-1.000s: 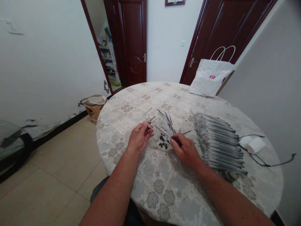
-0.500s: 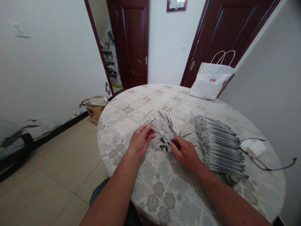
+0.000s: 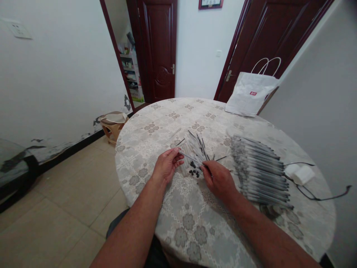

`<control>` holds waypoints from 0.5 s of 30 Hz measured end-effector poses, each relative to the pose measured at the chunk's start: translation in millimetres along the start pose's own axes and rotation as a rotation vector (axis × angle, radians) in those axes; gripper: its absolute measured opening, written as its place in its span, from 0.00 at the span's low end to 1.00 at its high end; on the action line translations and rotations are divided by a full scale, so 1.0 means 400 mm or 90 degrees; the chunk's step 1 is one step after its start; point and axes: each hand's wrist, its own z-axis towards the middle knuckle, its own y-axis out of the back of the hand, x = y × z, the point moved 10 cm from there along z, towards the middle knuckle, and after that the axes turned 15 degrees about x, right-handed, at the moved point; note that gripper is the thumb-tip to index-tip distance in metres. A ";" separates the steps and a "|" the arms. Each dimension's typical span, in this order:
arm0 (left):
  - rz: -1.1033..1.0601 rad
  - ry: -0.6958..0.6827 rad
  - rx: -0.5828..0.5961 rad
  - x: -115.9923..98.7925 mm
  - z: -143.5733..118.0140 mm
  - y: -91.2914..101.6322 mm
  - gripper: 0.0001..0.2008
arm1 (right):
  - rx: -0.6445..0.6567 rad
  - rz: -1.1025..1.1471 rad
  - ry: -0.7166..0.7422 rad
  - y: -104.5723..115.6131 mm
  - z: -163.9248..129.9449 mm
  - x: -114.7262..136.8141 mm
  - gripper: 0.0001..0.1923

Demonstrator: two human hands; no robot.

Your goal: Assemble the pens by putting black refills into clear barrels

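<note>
A slim, translucent pen barrel (image 3: pixel 189 156) spans the gap between my hands. My left hand (image 3: pixel 167 163) pinches its left end between thumb and forefinger, the other fingers loosely curled. At its right end, my right hand (image 3: pixel 219 178) is closed with thumb and fingers together; the exact contact is hidden by the fingers. Behind the hands lies a loose pile of clear barrels and thin dark refills (image 3: pixel 200 143). Several small black plugs (image 3: pixel 194 173) rest on the cloth just left of my right hand.
To the right lies a wide stack of dark-tipped pens (image 3: pixel 264 171). Past it are eyeglasses (image 3: pixel 318 200) and a white folded tissue pack (image 3: pixel 304 175). A white paper bag (image 3: pixel 248 95) stands at the back of the round table, covered by a flowered tablecloth (image 3: pixel 192 230).
My right hand has turned slightly and closed in at the barrel's right end. The left hand keeps its pinch. The whole view has shifted a little.
</note>
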 end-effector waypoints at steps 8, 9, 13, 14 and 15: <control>-0.020 -0.016 0.009 0.010 0.009 -0.001 0.13 | 0.024 0.138 -0.078 0.001 0.000 0.008 0.10; -0.024 -0.015 0.009 0.012 0.010 0.000 0.12 | 0.025 0.165 -0.096 0.002 0.000 0.002 0.10; -0.039 -0.019 0.006 0.017 0.010 0.003 0.11 | 0.027 0.279 -0.155 -0.011 0.001 -0.024 0.11; -0.041 -0.022 0.006 0.017 0.009 0.003 0.11 | 0.027 0.313 -0.167 -0.019 0.001 -0.032 0.11; -0.045 -0.024 0.005 0.017 0.009 0.003 0.11 | 0.030 0.355 -0.182 -0.030 0.000 -0.040 0.12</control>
